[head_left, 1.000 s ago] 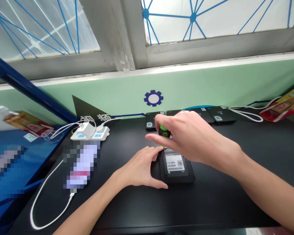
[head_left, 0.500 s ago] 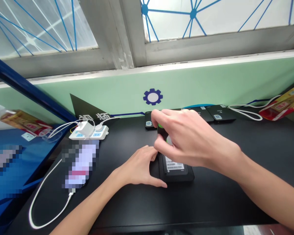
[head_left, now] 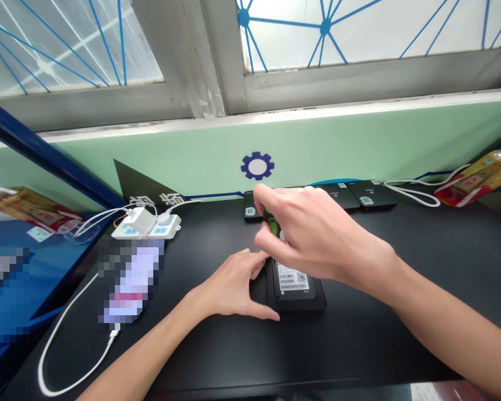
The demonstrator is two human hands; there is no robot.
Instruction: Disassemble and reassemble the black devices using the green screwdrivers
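Observation:
In the head view, a black hard drive (head_left: 293,279) with a white barcode label lies on or in a slightly larger black case (head_left: 303,306) on the table. My left hand (head_left: 239,284) spans the case's left side, thumb at its near corner and fingers by its far left part, holding it. Above the drive, my right hand (head_left: 311,231) is closed around a green-and-black screwdriver (head_left: 273,224), gripped between thumb and fingers. Most of the screwdriver, its tip included, and the far part of the drive are hidden behind the right hand.
Several black cases (head_left: 371,195) lie along the wall. To the left are a white power strip (head_left: 147,225) with plugs and a blurred phone (head_left: 131,284) on a white cable (head_left: 52,345). Red-and-yellow packages (head_left: 471,181) stand at the far right and on the left blue surface.
My right hand has turned slightly about the screwdriver, showing more of its green part and more of the drive's label. My left hand stays at the case. The whole view has shifted slightly.

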